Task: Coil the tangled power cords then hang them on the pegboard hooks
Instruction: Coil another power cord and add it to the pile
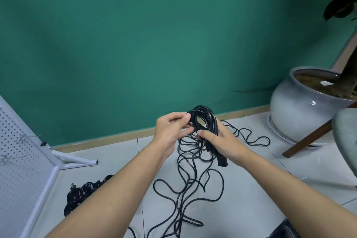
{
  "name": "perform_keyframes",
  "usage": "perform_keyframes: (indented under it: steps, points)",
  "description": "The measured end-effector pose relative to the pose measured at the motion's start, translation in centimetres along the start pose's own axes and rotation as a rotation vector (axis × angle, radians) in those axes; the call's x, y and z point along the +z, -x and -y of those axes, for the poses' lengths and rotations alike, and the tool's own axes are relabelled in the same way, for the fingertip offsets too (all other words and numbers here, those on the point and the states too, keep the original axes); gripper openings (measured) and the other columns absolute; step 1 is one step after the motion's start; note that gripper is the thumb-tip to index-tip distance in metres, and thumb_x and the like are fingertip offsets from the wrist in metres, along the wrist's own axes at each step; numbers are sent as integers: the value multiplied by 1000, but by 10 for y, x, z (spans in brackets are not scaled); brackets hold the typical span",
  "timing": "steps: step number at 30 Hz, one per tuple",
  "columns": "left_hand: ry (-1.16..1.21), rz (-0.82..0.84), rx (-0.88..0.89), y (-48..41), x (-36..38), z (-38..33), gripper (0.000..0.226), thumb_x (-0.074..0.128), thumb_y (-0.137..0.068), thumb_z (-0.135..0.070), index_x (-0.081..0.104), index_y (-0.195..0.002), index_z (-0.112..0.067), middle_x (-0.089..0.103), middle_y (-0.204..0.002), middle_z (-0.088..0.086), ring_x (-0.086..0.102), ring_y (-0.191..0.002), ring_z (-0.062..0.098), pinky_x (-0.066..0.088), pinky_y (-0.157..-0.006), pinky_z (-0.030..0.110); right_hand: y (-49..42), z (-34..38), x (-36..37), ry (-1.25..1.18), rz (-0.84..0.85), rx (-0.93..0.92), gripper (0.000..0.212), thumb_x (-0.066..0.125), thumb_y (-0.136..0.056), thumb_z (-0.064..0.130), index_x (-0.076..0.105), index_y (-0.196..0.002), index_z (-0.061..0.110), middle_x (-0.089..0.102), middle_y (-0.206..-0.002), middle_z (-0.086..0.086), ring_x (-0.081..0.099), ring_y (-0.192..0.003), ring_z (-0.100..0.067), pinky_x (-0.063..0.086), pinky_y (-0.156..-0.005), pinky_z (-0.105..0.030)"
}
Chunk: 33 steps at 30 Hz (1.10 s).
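A black power cord (202,120) is partly wound into a small coil held up above the tiled floor. My right hand (218,141) grips the coil's lower side, with a black plug (280,161) sticking out below the palm. My left hand (172,129) pinches a strand at the coil's left edge between thumb and fingers. The rest of this cord (185,195) trails down in loose tangled loops on the floor. A second bundle of black cord (83,193) lies on the floor at lower left. The white pegboard (17,160) with wire hooks (23,138) stands at the far left.
The pegboard's white foot (77,160) juts out across the floor. A large grey plant pot (301,106) stands at the right by the green wall. A wooden chair leg (313,137) and a grey seat (345,133) are at the far right.
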<state>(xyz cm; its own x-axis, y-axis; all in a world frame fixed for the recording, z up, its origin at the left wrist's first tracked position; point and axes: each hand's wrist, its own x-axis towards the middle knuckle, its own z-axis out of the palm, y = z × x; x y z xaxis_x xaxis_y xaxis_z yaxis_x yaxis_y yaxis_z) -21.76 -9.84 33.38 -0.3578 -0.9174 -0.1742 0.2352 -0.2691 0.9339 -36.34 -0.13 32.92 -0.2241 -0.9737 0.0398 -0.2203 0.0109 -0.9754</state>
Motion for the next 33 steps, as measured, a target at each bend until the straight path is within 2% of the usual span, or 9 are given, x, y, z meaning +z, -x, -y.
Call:
perform_keyframes:
  steps: [4, 7, 9, 12, 16, 21, 25, 29, 33]
  points:
    - [20, -29, -10, -1, 3, 6, 14, 73, -93, -5, 70, -101, 7, 68, -99, 19, 71, -87, 23, 62, -72, 25, 0, 1, 5, -101, 29, 14, 36, 62, -101, 6, 54, -126, 31, 65, -99, -7, 65, -87, -23, 56, -69, -24]
    - [-3, -33, -19, -5, 1, 11, 15, 74, -93, -5, 70, -99, 7, 63, -95, 16, 69, -80, 18, 64, -78, 31, -1, -2, 7, -116, 17, 45, 33, 61, -101, 8, 53, -127, 26, 60, -89, -8, 59, -66, -26, 56, -59, -34]
    - [-30, -4, -33, -4, 0, 12, 15, 74, -93, -8, 70, -99, 6, 59, -91, 15, 66, -74, 15, 64, -83, 34, -1, -3, 6, -111, 2, 75, 30, 62, -101, 10, 54, -126, 25, 59, -86, -9, 57, -60, -22, 55, -55, -35]
    - [-79, 74, -105, -1, -2, 15, 24, 72, -97, -20, 69, -111, -1, 64, -103, 15, 69, -82, 18, 63, -86, 36, -1, -2, 6, -109, -34, 107, 31, 64, -100, 13, 53, -126, 25, 60, -90, -10, 58, -56, -10, 53, -51, -33]
    - [-390, 295, -231, 3, -11, 27, 23, 67, -96, -20, 64, -119, -16, 70, -116, 6, 72, -101, 19, 62, -91, 42, -6, -2, 1, -134, -123, 117, 34, 68, -99, 22, 46, -125, 26, 63, -94, -12, 60, -56, -10, 51, -53, -33]
    - [-853, 689, -187, 14, -11, 54, 32, 66, -91, -9, 66, -117, -27, 71, -125, -10, 65, -115, 9, 52, -97, 27, -6, 2, -2, -180, -140, 143, 49, 68, -99, 21, 35, -134, 23, 65, -90, -14, 57, -56, -16, 52, -50, -32]
    - [-946, 746, -100, 17, -9, 72, 17, 67, -92, -28, 65, -106, -18, 77, -113, -1, 69, -101, 17, 50, -106, 47, -9, -2, -6, -201, -139, 146, 54, 70, -98, 23, 31, -136, 27, 66, -88, -13, 54, -54, -22, 50, -51, -37]
    - [-1067, 732, -19, 10, -18, 73, 12, 65, -97, -24, 59, -88, -30, 74, -97, -11, 68, -91, 15, 52, -93, 35, -7, 1, -13, -207, -196, 128, 50, 68, -99, 22, 37, -136, 29, 66, -93, -15, 56, -59, -24, 50, -49, -34]
    - [-1142, 663, 34, 4, -32, 67, 18, 65, -100, -19, 59, -87, -30, 63, -92, -1, 62, -76, 11, 52, -81, 35, -9, -3, -21, -147, -244, 138, 34, 66, -99, 21, 50, -129, 28, 65, -96, -17, 55, -53, -20, 48, -45, -29]
